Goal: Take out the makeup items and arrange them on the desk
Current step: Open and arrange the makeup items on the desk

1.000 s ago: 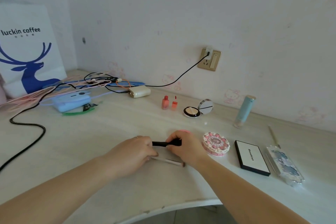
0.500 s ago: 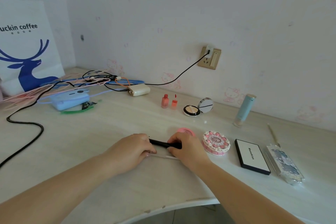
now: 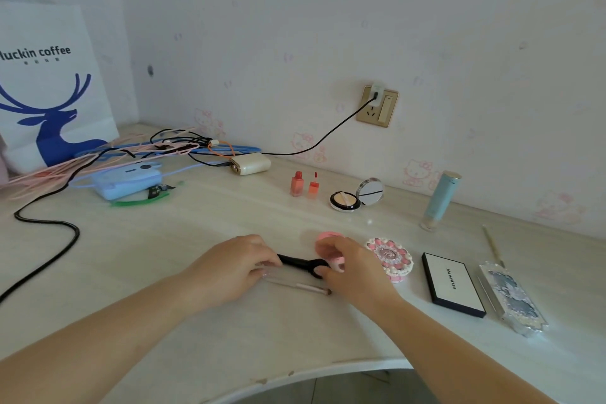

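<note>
My left hand (image 3: 231, 267) and my right hand (image 3: 352, 267) hold the two ends of a black makeup tool (image 3: 300, 262) just above the pale desk (image 3: 164, 256). A thin pink brush (image 3: 305, 288) lies on the desk below it. Behind my right hand sits a small pink round compact (image 3: 328, 236). To the right lie a flower-shaped pink blush case (image 3: 390, 257), a black-edged white palette (image 3: 452, 284) and a glittery grey case (image 3: 511, 300). Further back stand two red lip tints (image 3: 305, 185), an open cushion compact (image 3: 355, 195) and a light blue tube (image 3: 441, 198).
A white coffee bag (image 3: 49, 82) stands at the back left. Tangled cables (image 3: 157, 149), a blue power bank (image 3: 126, 179) and a cream charger case (image 3: 251, 163) lie beside it. A black cord (image 3: 49, 226) runs across the left. The desk's front edge (image 3: 311, 371) curves near me.
Both hands with the black tool have shifted slightly away from me, uncovering the pink round compact behind my right hand. The thin brush stays on the desk.
</note>
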### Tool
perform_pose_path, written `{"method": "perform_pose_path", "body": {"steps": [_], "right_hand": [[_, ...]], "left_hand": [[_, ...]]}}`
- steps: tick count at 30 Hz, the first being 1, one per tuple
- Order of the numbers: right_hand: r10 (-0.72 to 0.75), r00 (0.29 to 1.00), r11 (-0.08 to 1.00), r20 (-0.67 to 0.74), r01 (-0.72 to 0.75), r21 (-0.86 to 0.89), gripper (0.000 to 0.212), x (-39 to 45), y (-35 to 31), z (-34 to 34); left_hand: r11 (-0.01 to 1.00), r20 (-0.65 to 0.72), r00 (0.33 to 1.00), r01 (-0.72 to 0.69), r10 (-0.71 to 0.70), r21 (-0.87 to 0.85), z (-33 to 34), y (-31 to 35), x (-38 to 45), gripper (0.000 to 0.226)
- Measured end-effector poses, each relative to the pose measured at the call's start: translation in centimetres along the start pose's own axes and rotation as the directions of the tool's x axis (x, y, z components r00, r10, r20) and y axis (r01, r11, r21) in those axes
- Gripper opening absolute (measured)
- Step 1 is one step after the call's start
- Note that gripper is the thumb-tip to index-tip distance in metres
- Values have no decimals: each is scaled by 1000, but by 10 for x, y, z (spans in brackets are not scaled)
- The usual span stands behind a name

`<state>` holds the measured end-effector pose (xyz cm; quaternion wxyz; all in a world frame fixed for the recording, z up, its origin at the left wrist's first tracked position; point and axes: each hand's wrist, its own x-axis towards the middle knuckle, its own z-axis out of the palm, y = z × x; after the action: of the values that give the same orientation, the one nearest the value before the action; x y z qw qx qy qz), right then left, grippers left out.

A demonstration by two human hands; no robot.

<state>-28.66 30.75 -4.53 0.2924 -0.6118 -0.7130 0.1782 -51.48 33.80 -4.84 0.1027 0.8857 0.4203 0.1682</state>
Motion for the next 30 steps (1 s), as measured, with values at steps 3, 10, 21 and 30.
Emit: {"method": "perform_pose_path", "body": {"steps": [3,10,21,30], "right_hand": [[17,998,996,-67,-12,84,45,-3,6,-14],[117,982,969,-150,-80,233,45,-6,21,-45],[220,911,951,-349,-121,283,37,0,92,-133],[325,838,931,-438,-203,303,50,55,160,-175]], "left_hand": [[995,-50,999,11,-16,-99,-6,10,8,25],[958,-127,990,19,-58,-286,-11,45,37,21],[852,-39,997,35,-65,-523,24,121,149,24],[838,-10,995,80,-101,-540,75,168,264,72]]}}
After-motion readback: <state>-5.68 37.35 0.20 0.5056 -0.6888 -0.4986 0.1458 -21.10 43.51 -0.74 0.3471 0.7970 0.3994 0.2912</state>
